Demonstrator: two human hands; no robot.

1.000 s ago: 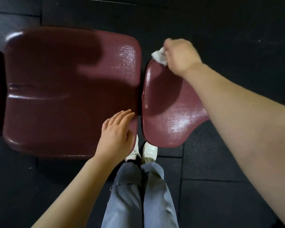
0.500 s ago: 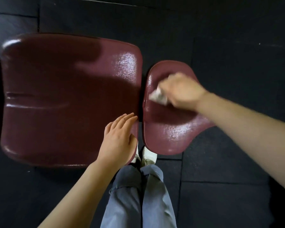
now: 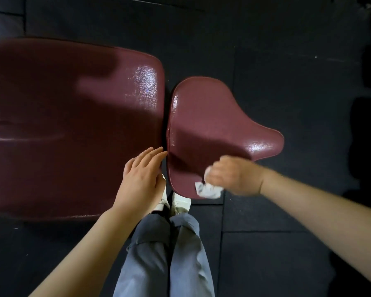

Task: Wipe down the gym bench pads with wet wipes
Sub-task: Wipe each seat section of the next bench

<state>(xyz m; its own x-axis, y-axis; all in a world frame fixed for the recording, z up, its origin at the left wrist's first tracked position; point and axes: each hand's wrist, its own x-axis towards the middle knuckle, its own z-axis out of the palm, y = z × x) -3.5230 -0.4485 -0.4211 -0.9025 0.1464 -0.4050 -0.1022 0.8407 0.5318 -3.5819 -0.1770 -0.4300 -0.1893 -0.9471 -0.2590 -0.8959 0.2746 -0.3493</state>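
Head view, looking straight down.

Right hand [image 3: 234,179]: fingers curled round a crumpled wipe [image 3: 208,190], grasping it. Hand is motion-blurred. Wipe sits at the 6 o'clock edge of the small pad [image 3: 212,133], partly hanging over the rim toward the floor [image 3: 287,71].

Left hand [image 3: 140,179]: released, fingers straight and together, resting flat on the 4 o'clock corner of the large pad [image 3: 73,125], fingertips reaching the gap between the two pads.

Pads: both maroon vinyl, set side by side, a narrow gap between. Small pad at 3 o'clock of the large one. Sheen patches on the small pad near its 3 o'clock lobe and along its 9 o'clock rim; another sheen patch on the large pad at its 1 o'clock corner. Cannot tell whether this is moisture or lamp glare.

Progress (judgement): wipe is at the near rim of the small pad, so a pass over that pad looks to be at its end or close to it. The large pad's state cannot be told; most of it lies in shadow. Its far 9 o'clock end runs out of frame. Side faces of both pads not visible, so likely still to check.

Also in view: the person's grey trousers [image 3: 165,258] and pale shoes [image 3: 181,202] at 6 o'clock.
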